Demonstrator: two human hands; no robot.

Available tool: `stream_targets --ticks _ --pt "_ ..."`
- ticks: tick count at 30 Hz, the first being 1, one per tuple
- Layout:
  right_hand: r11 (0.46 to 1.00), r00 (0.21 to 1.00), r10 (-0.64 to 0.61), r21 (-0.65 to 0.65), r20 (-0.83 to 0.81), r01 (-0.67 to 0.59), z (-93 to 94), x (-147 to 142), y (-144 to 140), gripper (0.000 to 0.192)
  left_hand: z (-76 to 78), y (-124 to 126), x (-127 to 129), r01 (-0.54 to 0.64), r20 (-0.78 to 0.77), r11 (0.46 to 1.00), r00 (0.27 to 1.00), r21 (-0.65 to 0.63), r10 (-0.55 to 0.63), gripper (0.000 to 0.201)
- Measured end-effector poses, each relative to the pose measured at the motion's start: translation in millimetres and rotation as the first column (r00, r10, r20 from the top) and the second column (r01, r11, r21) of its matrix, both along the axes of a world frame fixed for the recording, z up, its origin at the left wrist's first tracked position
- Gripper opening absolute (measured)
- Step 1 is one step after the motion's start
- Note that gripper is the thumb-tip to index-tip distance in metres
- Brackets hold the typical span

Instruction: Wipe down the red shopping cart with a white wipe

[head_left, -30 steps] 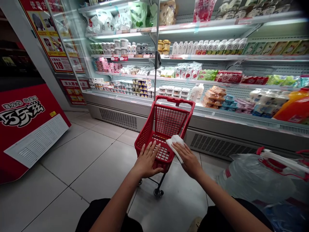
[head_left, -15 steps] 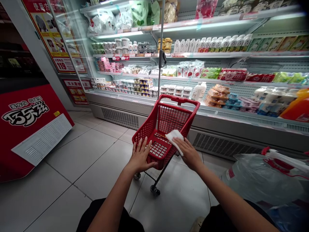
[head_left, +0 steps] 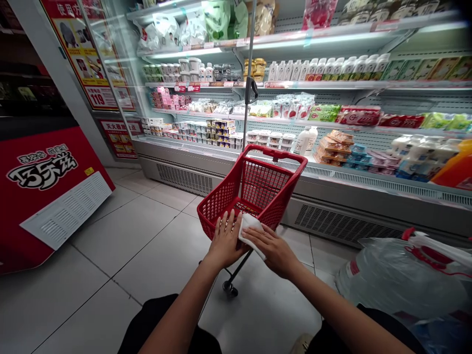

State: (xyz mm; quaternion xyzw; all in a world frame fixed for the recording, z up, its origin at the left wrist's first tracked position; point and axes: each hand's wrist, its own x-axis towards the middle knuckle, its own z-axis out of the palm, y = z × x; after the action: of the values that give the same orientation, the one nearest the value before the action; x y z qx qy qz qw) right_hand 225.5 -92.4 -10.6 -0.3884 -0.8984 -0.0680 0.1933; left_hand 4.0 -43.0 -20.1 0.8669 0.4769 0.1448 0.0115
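The near rim of the red cart (head_left: 236, 196) is hidden behind both hands, and its wheels are mostly out of sight. The left hand (head_left: 225, 241) lies flat on that rim, grip released; the right hand (head_left: 272, 248) presses a white cloth (head_left: 249, 226) there — fingers extended, not clenched. Pale floor tiles (head_left: 147, 236); a lit chiller shelf (head_left: 332, 169) stands behind.

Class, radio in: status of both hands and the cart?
Left hand flat on red cart rim. Right hand pressing white cloth on rim. Nothing in the way.
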Motion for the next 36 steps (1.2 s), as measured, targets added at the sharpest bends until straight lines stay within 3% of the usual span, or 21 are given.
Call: stream_targets --ticks 5,9,18,21,25,28,31,36 --pt "0.980 0.981 -0.181 0.068 -0.062 0.185 3.0 48 54 0.081 -5.6 7 -7 -0.018 -0.017 1.000 1.000 0.008 0.018 0.089" --pt "0.959 0.962 -0.261 0.096 -0.075 0.268 0.1 65 70 0.068 -9.6 11 -6 -0.036 -0.015 0.999 0.999 0.020 0.036 0.073" --pt "0.985 0.973 -0.169 0.014 -0.159 0.174 11.8 31 59 0.049 -5.6 23 -28 0.040 -0.027 0.999 0.999 -0.016 -0.040 0.071" --pt "0.991 0.977 -0.133 0.009 -0.168 0.136 9.6 9 49 0.055 0.4 22 -34 0.050 -0.020 0.998 0.999 -0.033 -0.051 0.073" --pt "0.997 0.989 -0.071 0.004 -0.133 0.072 0.5 -24 28 0.075 5.7 12 -21 0.044 0.050 0.999 0.998 0.021 -0.045 0.083" --pt "1.000 0.999 -0.015 0.003 -0.050 0.015 0.0 -29 24 0.085 4.8 6 -10 0.001 0.094 0.999 0.996 0.037 -0.005 0.090" --pt "0.998 0.999 -0.041 0.038 -0.020 0.042 4.5 -4 38 0.082 3.7 4 -12 -0.023 0.079 0.999 0.997 0.022 0.022 0.095" --pt "0.956 0.964 -0.263 0.126 -0.028 0.265 11.0 60 65 0.072 6.1 3 -25 -0.035 0.020 0.999 0.999 0.040 0.034 0.098"
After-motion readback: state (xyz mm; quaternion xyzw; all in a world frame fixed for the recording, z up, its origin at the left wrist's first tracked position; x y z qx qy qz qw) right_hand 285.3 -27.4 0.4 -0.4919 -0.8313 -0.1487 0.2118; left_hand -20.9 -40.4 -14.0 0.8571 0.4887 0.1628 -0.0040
